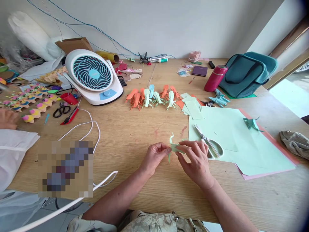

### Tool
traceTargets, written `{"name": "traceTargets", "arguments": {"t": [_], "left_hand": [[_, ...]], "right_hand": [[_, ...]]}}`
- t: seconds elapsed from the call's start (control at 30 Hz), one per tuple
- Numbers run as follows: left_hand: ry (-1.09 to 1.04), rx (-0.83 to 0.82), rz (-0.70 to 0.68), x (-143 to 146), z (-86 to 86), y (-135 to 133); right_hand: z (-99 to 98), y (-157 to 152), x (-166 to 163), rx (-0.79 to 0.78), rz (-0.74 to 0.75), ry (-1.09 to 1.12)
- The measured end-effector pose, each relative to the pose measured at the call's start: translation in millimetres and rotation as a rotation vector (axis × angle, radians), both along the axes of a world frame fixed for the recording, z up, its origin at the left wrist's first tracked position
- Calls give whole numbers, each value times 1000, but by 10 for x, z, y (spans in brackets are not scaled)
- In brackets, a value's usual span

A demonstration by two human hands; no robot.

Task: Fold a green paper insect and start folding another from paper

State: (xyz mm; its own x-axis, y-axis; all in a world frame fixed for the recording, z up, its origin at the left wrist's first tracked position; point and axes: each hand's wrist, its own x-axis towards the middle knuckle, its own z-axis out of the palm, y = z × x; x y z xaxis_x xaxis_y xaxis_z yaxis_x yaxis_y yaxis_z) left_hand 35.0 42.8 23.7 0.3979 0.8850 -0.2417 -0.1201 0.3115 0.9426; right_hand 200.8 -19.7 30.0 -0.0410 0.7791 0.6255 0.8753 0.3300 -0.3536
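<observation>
A light green folded paper figure (pixel 174 148) with thin legs is held just above the wooden table. My left hand (pixel 156 157) pinches its left end between thumb and fingers. From the other side my right hand (pixel 194 161) grips the figure's right part, its fingers partly covering the paper. Close to my right hand, silver scissors with white handles (pixel 213 145) lie on large light green paper sheets (pixel 222 129). Beyond my hands stands a row of finished-looking folded paper figures in orange (pixel 135 100), pale green (pixel 147 98) and blue (pixel 151 91).
A white desk fan (pixel 93 75) stands at back left, its white cable (pixel 98 135) looping across the table. A pink bottle (pixel 215 78) and teal bag (pixel 243 75) are at back right. Small green sheets (pixel 194 108) lie beside the row. Another person's hand (pixel 8 118) rests at far left.
</observation>
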Motion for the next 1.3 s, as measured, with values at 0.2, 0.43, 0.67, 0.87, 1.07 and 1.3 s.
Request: {"name": "traceTargets", "arguments": {"t": [0.2,0.43,0.67,0.87,1.07,1.3], "left_hand": [[-31,-120,-32,-8,2,0],[-68,-140,-32,3,-3,-15],[-54,-33,-84,-12,37,-24],[8,-49,-144,-55,25,31],[47,-11,-141,-68,8,60],[86,371,-189,-82,86,6]], "right_hand": [[16,16,5,-29,34,-58],[-9,16,42,-35,47,-131],[-15,6,45,-19,44,-122],[-20,-2,51,-49,67,-146],[-16,-5,62,-53,87,-168],[-8,6,66,-91,110,36]]}}
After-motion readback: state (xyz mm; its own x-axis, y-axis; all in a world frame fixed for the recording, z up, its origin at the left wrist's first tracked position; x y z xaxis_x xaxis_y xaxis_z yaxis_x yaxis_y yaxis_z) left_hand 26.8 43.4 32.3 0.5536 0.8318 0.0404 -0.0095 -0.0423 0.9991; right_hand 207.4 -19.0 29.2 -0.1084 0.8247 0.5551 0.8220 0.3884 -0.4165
